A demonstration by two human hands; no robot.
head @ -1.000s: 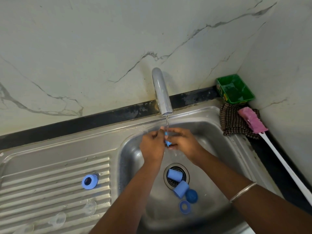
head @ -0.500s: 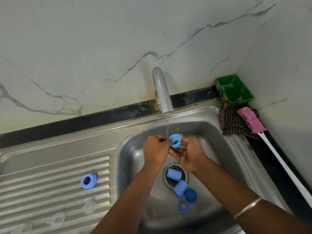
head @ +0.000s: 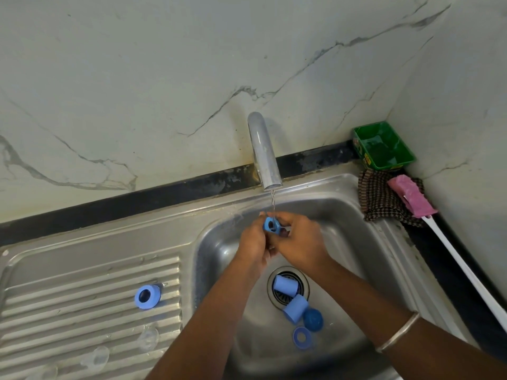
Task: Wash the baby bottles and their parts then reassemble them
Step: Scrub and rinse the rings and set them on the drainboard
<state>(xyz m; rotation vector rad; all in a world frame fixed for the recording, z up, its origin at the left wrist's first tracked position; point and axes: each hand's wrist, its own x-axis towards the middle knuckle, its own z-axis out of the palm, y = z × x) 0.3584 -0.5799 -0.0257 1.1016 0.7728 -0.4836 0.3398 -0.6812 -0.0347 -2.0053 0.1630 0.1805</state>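
Bottom L, on the ribbed drain board (head: 82,305): see-through teats (head: 148,338), so clear they're hard to make out; 1 more (head: 96,357) nearer the edge, another cut off at the frame bottom. A blue ring (head: 147,296) lies on its side a bit farther up the ribs.

In the sink (head: 343,242), near the drain: flat blue ring (head: 301,337), round dark-blue cap (head: 313,319), & 2 light-blue caps (head: 295,308) (head: 285,286), 1 on the drain grate.

Both arms reach in; a metal bangle (head: 397,333) is on the R wrist. L hand (head: 253,242) & R hand (head: 299,239) are together, fingers curled round 1 small blue screw ring (head: 271,224), held under the thin water from the tap (head: 264,152). Fingers hide most of the ring.

Far R on the surface: checked cloth (head: 375,198), pink bottle brush (head: 411,194) w/ long white handle, cut off at the R edge. Green tray (head: 384,145) in the corner; its label is too small to read.
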